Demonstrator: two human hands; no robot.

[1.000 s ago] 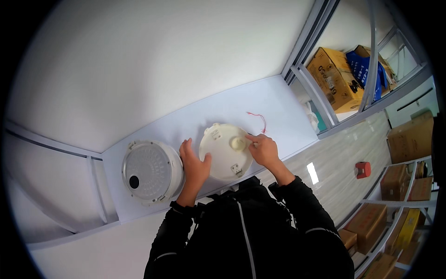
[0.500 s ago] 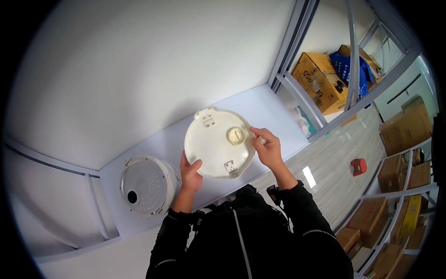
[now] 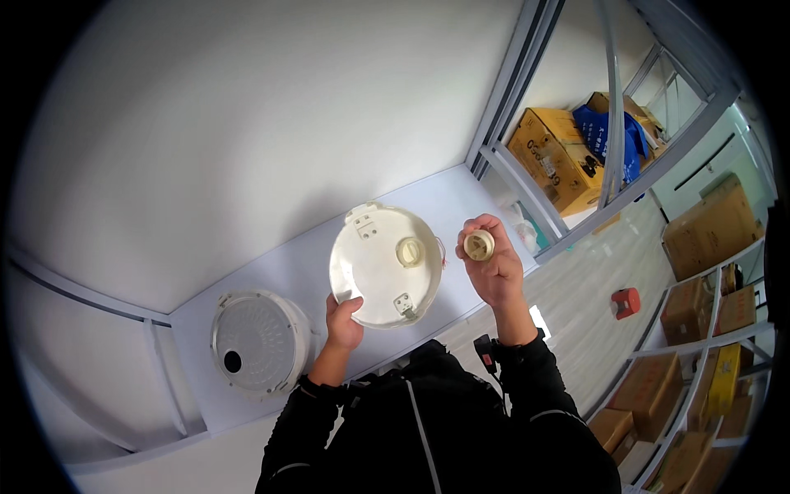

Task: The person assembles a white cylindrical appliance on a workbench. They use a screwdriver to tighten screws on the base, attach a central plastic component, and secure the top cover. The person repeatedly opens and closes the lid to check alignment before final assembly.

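We are holding the round white lid over the pale table, left hand clamped on its lower-left rim, fingers probably curled beneath, while our right hand is gripping a small cream cap, fingers closed round it, to the lid's right.

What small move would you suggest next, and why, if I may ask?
Perhaps set the small round cream plastic cap on the white tabletop: the right hand holds it apart from the round off-white plastic lid, and the left hand grips the lid's edge, so neither is free.
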